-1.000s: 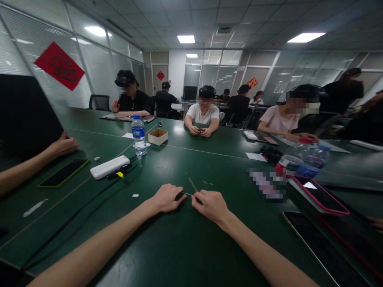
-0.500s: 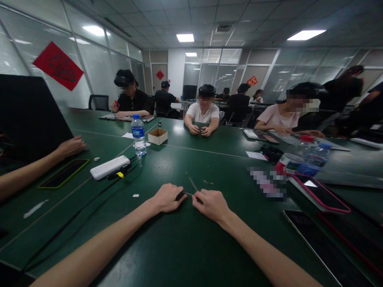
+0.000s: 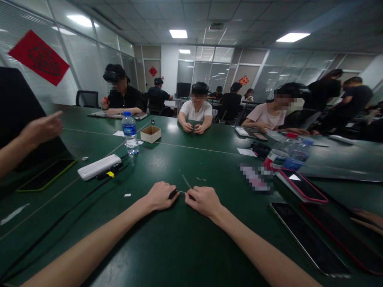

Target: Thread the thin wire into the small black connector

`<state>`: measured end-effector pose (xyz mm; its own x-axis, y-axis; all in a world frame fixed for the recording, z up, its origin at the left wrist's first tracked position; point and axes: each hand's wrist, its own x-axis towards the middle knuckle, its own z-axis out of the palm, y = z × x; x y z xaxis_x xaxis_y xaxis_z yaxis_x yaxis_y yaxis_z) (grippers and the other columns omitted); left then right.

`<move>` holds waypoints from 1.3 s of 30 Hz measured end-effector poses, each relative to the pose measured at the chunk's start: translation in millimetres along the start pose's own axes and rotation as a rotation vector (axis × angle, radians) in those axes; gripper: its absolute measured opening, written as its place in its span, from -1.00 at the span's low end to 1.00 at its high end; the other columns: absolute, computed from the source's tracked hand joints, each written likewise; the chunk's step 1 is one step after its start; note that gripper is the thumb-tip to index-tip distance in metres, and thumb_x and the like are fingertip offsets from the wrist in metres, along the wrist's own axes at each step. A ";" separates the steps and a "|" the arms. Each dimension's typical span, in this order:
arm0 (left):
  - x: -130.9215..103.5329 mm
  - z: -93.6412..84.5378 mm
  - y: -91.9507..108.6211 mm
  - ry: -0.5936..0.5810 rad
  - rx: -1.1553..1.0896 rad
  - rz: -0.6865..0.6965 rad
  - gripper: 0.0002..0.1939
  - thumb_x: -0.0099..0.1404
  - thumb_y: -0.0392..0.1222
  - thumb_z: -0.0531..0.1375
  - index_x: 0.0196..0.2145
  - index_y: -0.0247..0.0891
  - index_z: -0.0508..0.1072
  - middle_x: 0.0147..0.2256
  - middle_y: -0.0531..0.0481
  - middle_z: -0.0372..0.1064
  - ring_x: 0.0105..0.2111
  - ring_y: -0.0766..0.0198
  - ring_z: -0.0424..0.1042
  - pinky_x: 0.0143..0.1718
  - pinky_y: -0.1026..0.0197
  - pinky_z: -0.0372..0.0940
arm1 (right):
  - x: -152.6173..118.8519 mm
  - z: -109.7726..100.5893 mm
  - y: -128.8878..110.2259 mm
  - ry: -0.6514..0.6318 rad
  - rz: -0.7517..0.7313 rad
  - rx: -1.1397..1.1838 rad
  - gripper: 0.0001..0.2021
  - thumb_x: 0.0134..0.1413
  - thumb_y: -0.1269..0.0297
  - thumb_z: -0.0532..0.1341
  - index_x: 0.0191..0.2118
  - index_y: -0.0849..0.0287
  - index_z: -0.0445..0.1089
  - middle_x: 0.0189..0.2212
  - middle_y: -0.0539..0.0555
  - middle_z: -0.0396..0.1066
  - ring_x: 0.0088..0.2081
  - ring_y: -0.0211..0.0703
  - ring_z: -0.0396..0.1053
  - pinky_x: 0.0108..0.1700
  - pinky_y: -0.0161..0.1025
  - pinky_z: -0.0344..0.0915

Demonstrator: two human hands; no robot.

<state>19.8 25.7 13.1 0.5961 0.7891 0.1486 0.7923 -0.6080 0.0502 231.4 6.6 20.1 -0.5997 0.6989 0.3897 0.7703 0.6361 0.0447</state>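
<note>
Over the dark green table (image 3: 194, 247), my left hand (image 3: 161, 195) is closed around a small black object (image 3: 172, 194). What kind of object it is cannot be made out. A thin pale strand (image 3: 181, 192) spans the short gap between my hands. My right hand (image 3: 203, 200) is closed, thumb and forefinger pinching the strand's other end. Just beyond the right fingertips shows a narrow translucent strip (image 3: 185, 179); whether it is held or lies on the table I cannot tell. A small white scrap (image 3: 127, 195) lies left of my left hand.
Leftward are a white power bank (image 3: 99, 166) with a black cable, a water bottle (image 3: 130, 135), a small open box (image 3: 151, 134) and a green-edged phone (image 3: 48, 175). Rightward lie phones (image 3: 308, 235) and bottles (image 3: 279, 153). Another person's hand (image 3: 43, 127) reaches in at left.
The whole view has shifted slightly, so the scene sits further left. My hands keep the same grip. At left, another person's hand has lifted, with a finger stretched out.
</note>
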 end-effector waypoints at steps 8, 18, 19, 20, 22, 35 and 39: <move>-0.5 2.9 -2.2 0.008 0.003 0.013 -0.56 0.38 0.05 -0.09 -0.35 -0.26 0.44 -0.40 -0.15 0.47 -0.40 0.12 0.46 -0.34 0.16 0.26 | -0.1 0.0 -0.6 0.002 -0.012 -0.005 -0.67 0.21 0.21 0.02 -0.40 0.19 0.48 -0.53 0.02 0.39 -0.57 -0.38 0.21 -0.51 -0.39 -0.02; -1.5 3.2 -2.6 -0.001 -0.058 0.011 -0.57 0.39 0.05 -0.10 -0.37 -0.24 0.42 -0.39 -0.12 0.47 -0.37 0.13 0.46 -0.31 0.17 0.25 | -2.7 2.5 1.7 0.075 -0.060 -0.006 -0.68 0.19 0.22 0.04 -0.42 0.18 0.48 -0.57 0.00 0.39 -0.59 -0.39 0.21 -0.50 -0.37 -0.03; -1.7 3.5 -2.9 -0.003 -0.065 0.010 -0.57 0.39 0.05 -0.10 -0.37 -0.24 0.42 -0.39 -0.12 0.47 -0.37 0.13 0.46 -0.31 0.18 0.24 | -3.0 2.9 2.0 0.093 -0.062 -0.005 -0.69 0.19 0.23 0.04 -0.42 0.18 0.48 -0.57 -0.01 0.39 -0.59 -0.39 0.20 -0.50 -0.36 -0.04; -1.9 3.6 -3.0 -0.006 -0.071 0.011 -0.56 0.39 0.06 -0.11 -0.38 -0.24 0.41 -0.40 -0.11 0.47 -0.37 0.14 0.46 -0.31 0.18 0.24 | -3.4 3.2 2.4 0.109 -0.065 -0.003 -0.70 0.19 0.23 0.05 -0.42 0.17 0.48 -0.57 -0.01 0.39 -0.59 -0.38 0.20 -0.50 -0.36 -0.04; -2.2 3.3 -3.1 -0.007 -0.082 0.022 -0.56 0.40 0.06 -0.11 -0.39 -0.24 0.40 -0.40 -0.09 0.47 -0.37 0.14 0.46 -0.30 0.18 0.24 | -4.1 3.2 2.5 0.133 -0.068 0.005 -0.71 0.18 0.23 0.05 -0.42 0.16 0.48 -0.58 -0.01 0.39 -0.60 -0.38 0.20 -0.51 -0.36 -0.04; -0.6 -1.4 0.7 -0.035 -0.046 -0.012 -0.55 0.38 0.06 -0.12 -0.34 -0.24 0.44 -0.38 -0.13 0.49 -0.38 0.10 0.48 -0.36 0.18 0.25 | -2.0 -0.8 -5.1 0.088 0.037 0.141 -0.69 0.19 0.27 0.02 -0.44 0.20 0.45 -0.54 0.01 0.40 -0.55 -0.37 0.26 -0.47 -0.40 0.09; -2.4 -3.6 2.0 -0.020 -0.041 0.008 -0.55 0.38 0.06 -0.13 -0.32 -0.25 0.44 -0.36 -0.13 0.50 -0.37 0.11 0.48 -0.35 0.18 0.27 | -0.5 0.9 -3.7 0.066 0.082 0.139 -0.71 0.20 0.26 0.04 -0.42 0.21 0.44 -0.53 0.00 0.41 -0.54 -0.37 0.28 -0.46 -0.42 0.09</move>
<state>19.4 22.3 16.3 0.6054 0.7853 0.1295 0.7816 -0.6173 0.0899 228.7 4.2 18.8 -0.5168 0.7303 0.4468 0.7761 0.6199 -0.1154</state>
